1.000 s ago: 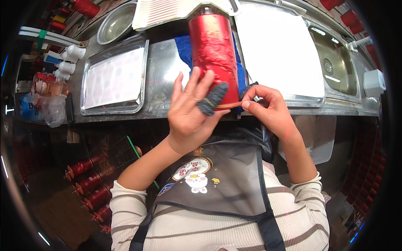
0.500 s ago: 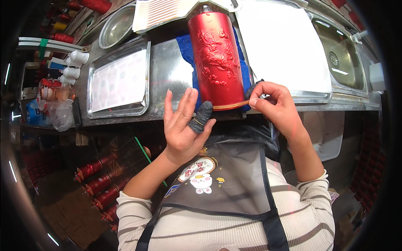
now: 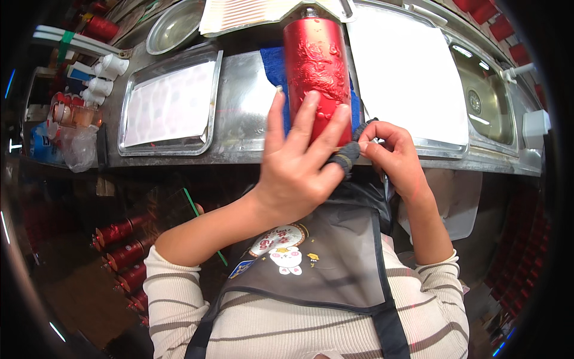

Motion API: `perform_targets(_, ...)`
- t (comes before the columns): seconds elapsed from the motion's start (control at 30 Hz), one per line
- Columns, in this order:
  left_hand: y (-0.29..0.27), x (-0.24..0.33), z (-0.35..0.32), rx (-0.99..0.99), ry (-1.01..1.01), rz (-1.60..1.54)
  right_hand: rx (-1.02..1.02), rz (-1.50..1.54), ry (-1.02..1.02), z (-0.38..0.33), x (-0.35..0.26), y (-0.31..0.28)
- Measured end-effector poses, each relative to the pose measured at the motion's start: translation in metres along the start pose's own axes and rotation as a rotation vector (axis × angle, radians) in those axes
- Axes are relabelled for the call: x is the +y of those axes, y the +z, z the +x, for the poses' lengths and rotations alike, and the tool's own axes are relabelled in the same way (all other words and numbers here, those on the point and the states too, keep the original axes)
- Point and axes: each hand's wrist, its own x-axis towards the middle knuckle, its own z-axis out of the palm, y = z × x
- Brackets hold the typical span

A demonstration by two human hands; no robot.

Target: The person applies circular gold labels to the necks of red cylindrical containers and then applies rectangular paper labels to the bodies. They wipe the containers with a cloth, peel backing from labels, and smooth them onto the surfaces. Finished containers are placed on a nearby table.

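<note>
A red bottle (image 3: 315,66) with a raised relief lies with its neck away from me on a blue cloth (image 3: 274,64). My left hand (image 3: 299,161) reaches across the bottle's near end, fingers spread. A dark knitted finger cot with a thin band covers its index finger, which presses at the bottom edge close to my right fingertips. At the near right corner of the bottle my right hand (image 3: 391,152) pinches the end of a narrow gold strip; a dark finger cot shows on it too. Most of the strip is hidden behind my left hand.
Left of the bottle lies a metal tray (image 3: 125,128) with a pale spotted sheet (image 3: 170,107). A white sheet (image 3: 406,78) covers a tray on the right, beside a steel sink (image 3: 487,107). A metal bowl (image 3: 173,27) stands behind. More red bottles (image 3: 128,254) lie low at left.
My left hand has moved right, from beside the bottle's base to over its near end, index finger meeting my right fingertips. The right hand keeps its pinch. The view has shifted slightly.
</note>
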Motion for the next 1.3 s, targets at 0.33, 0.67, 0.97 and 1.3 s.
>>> perform_targets(0.33,0.017,-0.012,-0.028,0.206,-0.359,-0.355,-0.039,-0.013,0.033,-0.001,0.004,-0.001)
perform_targets(0.67,0.011,-0.002,-0.065,0.104,-0.388,-0.286,0.151,-0.224,-0.148,-0.002,-0.006,0.035)
perform_targets(0.97,0.003,-0.005,-0.041,0.071,-0.159,-0.079,0.06,-0.106,-0.141,-0.003,-0.002,0.026)
perform_targets(1.3,0.021,0.001,-0.005,0.177,-0.197,-0.022,0.001,0.027,-0.109,-0.012,0.007,0.014)
